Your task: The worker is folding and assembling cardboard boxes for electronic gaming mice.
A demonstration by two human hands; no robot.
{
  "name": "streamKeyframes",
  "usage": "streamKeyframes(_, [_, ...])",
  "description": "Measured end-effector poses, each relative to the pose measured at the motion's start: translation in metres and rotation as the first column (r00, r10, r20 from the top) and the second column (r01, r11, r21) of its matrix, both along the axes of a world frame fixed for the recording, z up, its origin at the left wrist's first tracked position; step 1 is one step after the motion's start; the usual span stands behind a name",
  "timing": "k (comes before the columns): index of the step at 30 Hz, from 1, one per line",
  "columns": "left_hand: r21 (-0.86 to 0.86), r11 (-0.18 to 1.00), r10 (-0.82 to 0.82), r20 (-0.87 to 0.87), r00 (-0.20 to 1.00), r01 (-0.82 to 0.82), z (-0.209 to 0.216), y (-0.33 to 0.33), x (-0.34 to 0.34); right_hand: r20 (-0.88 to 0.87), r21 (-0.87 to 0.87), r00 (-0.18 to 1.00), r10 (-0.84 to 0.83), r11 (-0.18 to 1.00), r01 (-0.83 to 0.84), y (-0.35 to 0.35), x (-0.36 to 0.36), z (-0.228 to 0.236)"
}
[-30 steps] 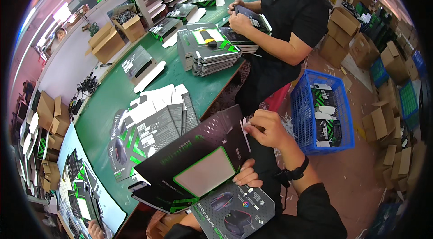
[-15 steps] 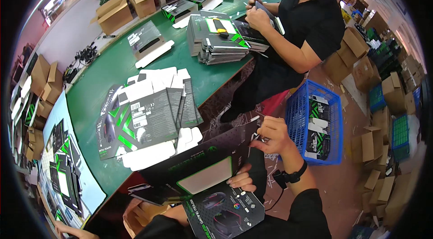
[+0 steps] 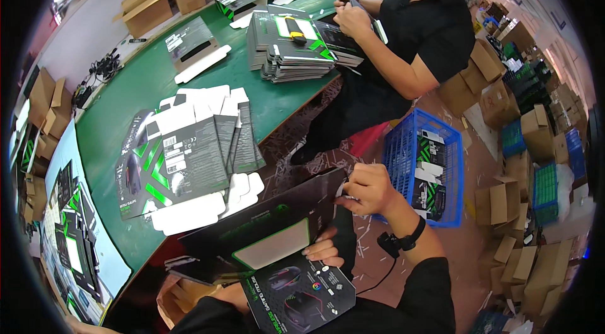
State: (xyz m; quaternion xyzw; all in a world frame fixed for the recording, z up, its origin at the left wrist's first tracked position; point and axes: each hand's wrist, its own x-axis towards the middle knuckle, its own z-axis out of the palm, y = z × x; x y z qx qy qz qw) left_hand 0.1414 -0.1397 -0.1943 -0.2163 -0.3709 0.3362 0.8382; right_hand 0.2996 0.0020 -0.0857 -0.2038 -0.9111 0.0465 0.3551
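A black printed carton [image 3: 214, 233] with a green-edged window lies unfolded over my lap, its lower panel [image 3: 299, 293] showing pictures of a computer mouse. My left hand [image 3: 322, 249] reaches from beneath, its fingers curled over the carton beside the window. At the carton's upper right corner my right hand [image 3: 372, 189] pinches the edge between thumb and fingers. A small white bit shows at those fingertips; I cannot tell what it is. On the green table [image 3: 195, 75], just beyond the carton, lies a heap of flat printed cartons [image 3: 189, 157] with white flaps.
A co-worker [image 3: 416, 31] stands across, hands on a dark flat piece, beside a carton stack [image 3: 290, 50] topped by a yellow-black tool [image 3: 295, 30]. To the right, a blue crate [image 3: 454, 195] on the floor holds cartons. More cartons [image 3: 75, 246] lie on a pale-blue surface at left.
My view has shifted slightly, so most things sit further left in the picture. Both hands keep their grip on the carton, and the white bit at my right fingertips sticks out less.
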Motion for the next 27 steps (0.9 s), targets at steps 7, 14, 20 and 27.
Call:
streamKeyframes(7, [-0.122,0.982,0.163,0.164,0.973,-0.144,0.001,0.019,0.005,0.106,0.097,0.994,0.015,0.995,-0.025,-0.028,-0.018,-0.025])
streamKeyframes(14, [0.191,0.948,0.310,-0.375,0.874,-0.254,-0.011,0.076,-0.034,0.495,-0.148,0.420,-0.760,0.403,0.903,-0.033,0.091,-0.114])
streamKeyframes(20, [0.100,0.968,0.071,-0.989,-0.129,-0.232,-0.028,0.093,-0.083,0.892,-0.244,0.292,-0.345,0.176,0.954,-0.080,0.118,-0.113])
streamKeyframes(27, [0.467,0.876,0.383,-0.825,-0.416,-0.121,0.014,0.112,-0.055,-0.129,-0.385,0.253,-0.959,0.284,0.878,-0.069,0.100,-0.003])
